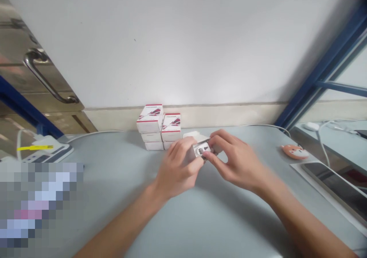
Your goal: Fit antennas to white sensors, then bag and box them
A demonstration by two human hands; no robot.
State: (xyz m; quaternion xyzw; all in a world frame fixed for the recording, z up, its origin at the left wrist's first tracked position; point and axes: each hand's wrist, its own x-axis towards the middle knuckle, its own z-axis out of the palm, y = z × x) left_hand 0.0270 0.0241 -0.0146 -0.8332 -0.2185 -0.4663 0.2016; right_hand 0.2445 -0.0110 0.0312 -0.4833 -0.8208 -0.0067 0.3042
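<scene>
My left hand and my right hand meet above the grey table, both gripping a small silver and white boxy object with dark openings on its face. Its far end is hidden by my fingers, and motion blur softens the detail. Just behind my hands lies a white piece, perhaps packaging, partly covered by them. Farther back, against the wall, stand two stacks of white boxes with red markings, which my hands do not touch.
A white device with a yellow strap sits at the table's left, beside a pixelated patch. On the right are an orange fox-faced object and a dark tablet. White cables run along the table's back edge, below a wall and blue frames.
</scene>
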